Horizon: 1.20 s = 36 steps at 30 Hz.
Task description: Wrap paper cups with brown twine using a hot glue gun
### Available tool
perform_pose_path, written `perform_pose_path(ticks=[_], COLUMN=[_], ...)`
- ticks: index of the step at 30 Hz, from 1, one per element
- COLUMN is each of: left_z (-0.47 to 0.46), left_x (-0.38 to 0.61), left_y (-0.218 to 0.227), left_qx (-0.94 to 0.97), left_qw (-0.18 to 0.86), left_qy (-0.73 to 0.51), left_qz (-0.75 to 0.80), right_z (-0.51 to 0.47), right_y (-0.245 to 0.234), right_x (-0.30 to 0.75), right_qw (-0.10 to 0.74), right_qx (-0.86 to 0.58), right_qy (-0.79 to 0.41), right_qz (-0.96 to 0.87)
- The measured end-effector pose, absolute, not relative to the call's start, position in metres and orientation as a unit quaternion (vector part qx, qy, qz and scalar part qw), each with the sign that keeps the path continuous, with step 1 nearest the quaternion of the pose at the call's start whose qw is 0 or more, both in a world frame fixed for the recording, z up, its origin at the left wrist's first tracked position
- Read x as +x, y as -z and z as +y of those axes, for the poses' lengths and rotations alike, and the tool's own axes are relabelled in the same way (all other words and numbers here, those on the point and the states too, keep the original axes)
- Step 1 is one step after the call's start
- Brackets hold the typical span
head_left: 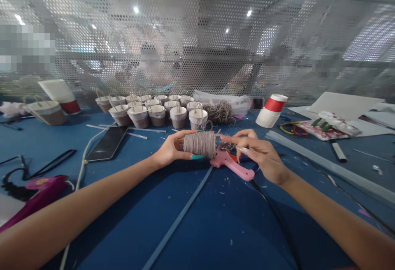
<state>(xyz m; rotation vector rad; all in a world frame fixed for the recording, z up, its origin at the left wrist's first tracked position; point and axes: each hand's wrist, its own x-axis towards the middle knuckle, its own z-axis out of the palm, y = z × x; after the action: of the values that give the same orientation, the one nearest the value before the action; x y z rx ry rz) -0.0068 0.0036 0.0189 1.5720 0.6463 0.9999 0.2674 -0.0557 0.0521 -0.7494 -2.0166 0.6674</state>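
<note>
My left hand [169, 150] is wrapped around a cup wound with grey-brown twine [200, 144], held on its side above the table. My right hand [259, 153] is at the cup's right end, its index finger stretched out to the edge and the other fingers apart. I see no clear strand between those fingers. Just below and right of the cup lies a pink glue gun [236, 167], partly hidden by the cup and my right hand. From it a black cord [277, 216] runs toward me, and a long pale strip [182, 220] reaches down the table.
Several small twine-handled cup baskets [178, 117] stand behind, beside a heap of twine [220, 113]. A phone [108, 143] and a purple glue gun [37, 196] lie left. Stacked paper cups [271, 110] and a bundle of long clear sticks [327, 167] are right. Perforated mesh [197, 27] closes the back.
</note>
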Motion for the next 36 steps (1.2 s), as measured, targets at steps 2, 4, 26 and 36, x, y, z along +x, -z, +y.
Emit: perform_pose_path(ticks=[2,4,26,36], left_z=[0.0041,0.0047,0.0058,0.0073], left_x=[-0.0072,-0.0079,-0.0091,-0.0099], left_y=[-0.0181,-0.017,-0.0138,-0.0108], left_qx=[0.667,0.667,0.681,0.689], left_qw=[0.548,0.546,0.542,0.533], left_qy=[-0.424,-0.427,-0.42,-0.423], left_qz=[0.273,0.271,0.256,0.25], right_z=[-0.0554,-0.0551,-0.0556,-0.0526], right_y=[-0.0513,-0.0508,-0.0496,-0.048], right_x=[0.2676,0.2679,0.2684,0.2688], right_qw=[0.44,0.457,0.413,0.411], right_qx=[-0.297,-0.29,-0.3,-0.299], right_qy=[-0.276,-0.271,-0.278,-0.265], right_qz=[-0.801,-0.796,-0.814,-0.819])
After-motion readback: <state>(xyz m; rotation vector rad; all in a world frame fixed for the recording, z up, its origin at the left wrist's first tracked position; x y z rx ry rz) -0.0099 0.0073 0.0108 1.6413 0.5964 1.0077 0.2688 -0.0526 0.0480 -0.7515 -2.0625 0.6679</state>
